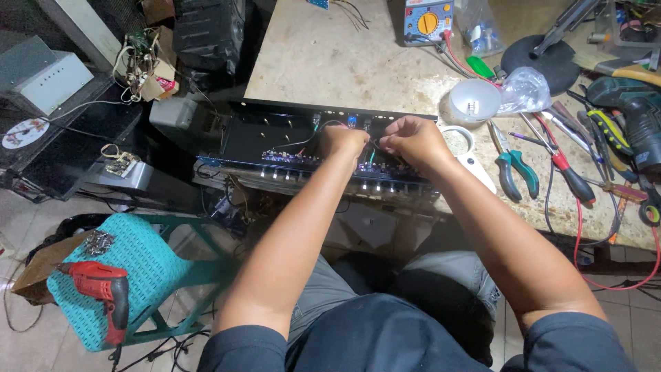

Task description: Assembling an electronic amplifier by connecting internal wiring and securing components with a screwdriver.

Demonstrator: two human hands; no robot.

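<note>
A long, shallow black metal electronics chassis [275, 134] with its lid off is laid at the near edge of the pale stone workbench [330, 62], its long axis running left to right. Both hands are sunk into its right half, close together. The left hand [342, 142] is curled over thin wires [303, 141]; the right hand [411, 140], just beside it, is pinched on something small, but what is gripped cannot be told. The circuit strip [289, 158] lies directly under the fingers, along the near wall. Far on the bench a blue and yellow meter [428, 21] is seen; to the right, a clear plastic bag [525, 88]. On the teal stool [148, 265], near left, a red drill [103, 286] is rested.
</note>
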